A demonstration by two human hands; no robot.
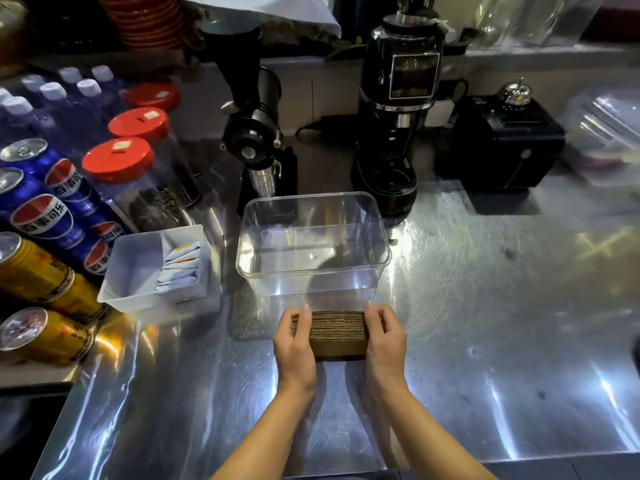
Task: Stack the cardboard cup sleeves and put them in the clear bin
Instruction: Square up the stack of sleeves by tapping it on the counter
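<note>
A stack of brown corrugated cardboard cup sleeves (338, 332) is gripped from both sides. My left hand (296, 341) presses its left end and my right hand (385, 336) presses its right end, fingers curled over the top edge. The stack stands on edge just in front of the clear bin (313, 268), close to the bin's near wall. The bin is a clear rectangular plastic box standing upright on the steel counter, and nothing shows inside it.
A white tray (131, 271) with paper sachets sits left of the bin. Soda cans (45, 216) and red-lidded jars (119, 161) crowd the far left. Two black grinders (258, 133) (398, 109) and a black box (502, 147) stand behind the bin.
</note>
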